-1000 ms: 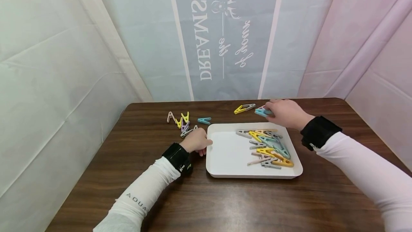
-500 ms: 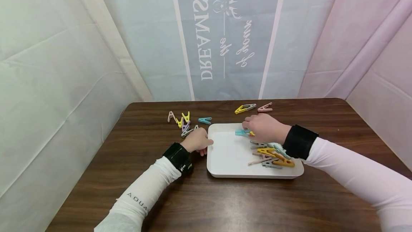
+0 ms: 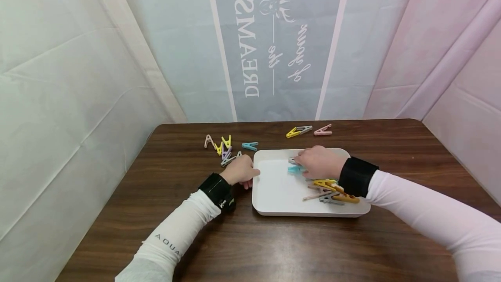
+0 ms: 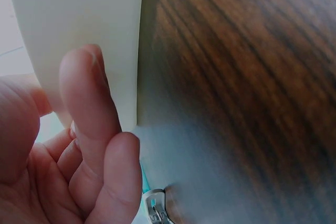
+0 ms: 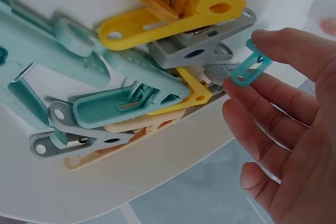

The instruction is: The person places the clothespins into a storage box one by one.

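A white tray (image 3: 274, 203) holds a pile of clothespins in yellow, orange, grey, pink and green. Over its back part, my right hand (image 3: 322, 162) pinches a small blue clothespin (image 3: 296, 170). The right wrist view shows that clothespin (image 5: 251, 68) between thumb and fingers of the right hand (image 5: 294, 114), beside a grey one (image 5: 202, 40) and a yellow one (image 5: 173, 11). At the tray's left edge, my left hand (image 3: 239, 171) holds the rim with its thumb on top; in the left wrist view, fingers of the left hand (image 4: 86, 145) lie against the tray wall (image 4: 100, 14).
Left of the tray, pink, yellow, purple and grey clothespins lie in a cluster (image 3: 225, 151), with a blue one (image 3: 249, 146) beside them. Behind the tray are a yellow one (image 3: 292, 132), a grey one (image 3: 304, 129) and a pink one (image 3: 322, 130). Curtains stand behind the table.
My right hand has carried the blue clothespin from behind the tray leftward and down into it, uncovering the pink clothespin at the back. My left hand has stayed at the tray edge.
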`<state>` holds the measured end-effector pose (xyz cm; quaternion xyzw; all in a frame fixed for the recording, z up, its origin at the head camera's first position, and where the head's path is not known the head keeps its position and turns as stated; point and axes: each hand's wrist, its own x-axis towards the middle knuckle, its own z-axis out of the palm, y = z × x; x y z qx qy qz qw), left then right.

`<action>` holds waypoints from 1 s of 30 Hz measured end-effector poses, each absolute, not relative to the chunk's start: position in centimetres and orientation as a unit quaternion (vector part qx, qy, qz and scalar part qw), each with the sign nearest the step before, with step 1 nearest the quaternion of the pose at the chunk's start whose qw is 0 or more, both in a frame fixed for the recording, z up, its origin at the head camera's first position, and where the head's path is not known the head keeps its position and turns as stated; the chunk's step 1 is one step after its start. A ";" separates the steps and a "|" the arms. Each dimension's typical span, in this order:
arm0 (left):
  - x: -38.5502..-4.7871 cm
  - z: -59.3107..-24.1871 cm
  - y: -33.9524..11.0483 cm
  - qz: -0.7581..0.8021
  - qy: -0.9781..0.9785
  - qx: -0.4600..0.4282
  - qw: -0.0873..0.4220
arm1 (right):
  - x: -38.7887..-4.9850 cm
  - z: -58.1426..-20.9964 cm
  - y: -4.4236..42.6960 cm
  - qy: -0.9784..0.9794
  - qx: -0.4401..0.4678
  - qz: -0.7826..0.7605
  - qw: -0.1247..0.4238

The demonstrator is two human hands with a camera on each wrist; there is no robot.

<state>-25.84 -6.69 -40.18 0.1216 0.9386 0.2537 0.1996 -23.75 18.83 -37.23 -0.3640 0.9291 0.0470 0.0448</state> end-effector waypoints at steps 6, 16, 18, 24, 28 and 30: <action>-25.7 -40.1 -6.7 0.252 0.939 0.122 0.200 | -23.8 -37.5 19.1 0.926 -0.372 0.042 0.040; -25.8 -40.1 -6.7 0.253 0.939 0.120 0.200 | -24.0 -37.5 19.3 0.925 -0.375 0.056 0.032; -25.8 -40.1 -6.7 0.254 0.939 0.122 0.198 | -23.9 -37.5 19.3 0.925 -0.374 0.056 0.030; -25.7 -40.2 -6.7 0.252 0.940 0.121 0.197 | -23.9 -37.5 19.5 0.927 -0.371 0.048 0.025; -25.7 -40.2 -6.7 0.252 0.940 0.120 0.196 | -24.1 -36.6 19.9 0.933 -0.357 0.035 0.009; -25.7 -40.2 -6.7 0.253 0.940 0.120 0.195 | -24.4 -35.8 20.3 0.938 -0.345 0.029 -0.011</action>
